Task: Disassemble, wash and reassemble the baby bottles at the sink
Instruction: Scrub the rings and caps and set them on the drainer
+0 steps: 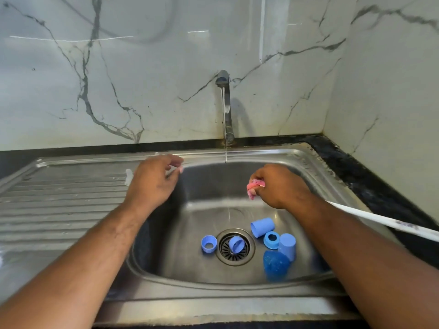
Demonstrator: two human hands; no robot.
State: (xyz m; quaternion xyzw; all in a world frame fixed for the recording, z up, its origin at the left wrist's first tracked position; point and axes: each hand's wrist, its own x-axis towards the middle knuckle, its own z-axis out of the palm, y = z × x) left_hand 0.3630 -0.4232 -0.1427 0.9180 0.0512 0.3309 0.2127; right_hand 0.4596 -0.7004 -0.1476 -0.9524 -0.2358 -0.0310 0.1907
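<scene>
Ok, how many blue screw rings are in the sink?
3. One ring left of the drain, one on it, one right of it beside the blue caps. The right forearm may hide others.

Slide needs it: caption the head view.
Right hand holds pink sponge, left hand a clear piece; blue bottle parts lie in the sink.

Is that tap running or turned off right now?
On. A thin stream of water falls from the spout of the curved metal tap into the stainless-steel sink basin.

Blue bottle parts point(262, 226) (six) in sink point(166, 257)
</scene>
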